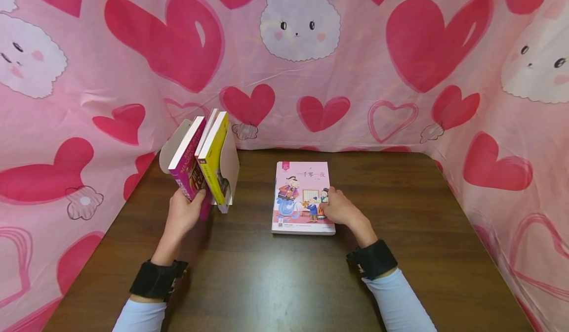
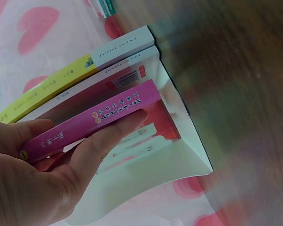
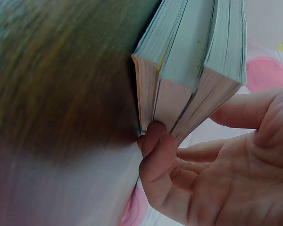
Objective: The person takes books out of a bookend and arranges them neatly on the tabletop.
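Magenta book (image 2: 89, 122): inside pale bookend (image 1: 230, 154), spine toward the person, long axis standing up, top leaning left.
Left grip (image 1: 182, 212): pinching magenta book across its spine; nearer hand to it.
Neighbours: thin pale book (image 2: 132, 59), then yellow book (image 2: 61, 89), both right of magenta; gap shows beside it.
Book stack (image 1: 302, 179): flat on counter (image 1: 275, 277), right of bookend, well apart; long axis runs away from person.
Right grip (image 1: 342, 208): holding stack's right edge, fingers curled; lies right of bookend, stack between.
Unclear: magenta book's foot on bookend floor, can't tell; right thumb tip and lower stack covers hidden.
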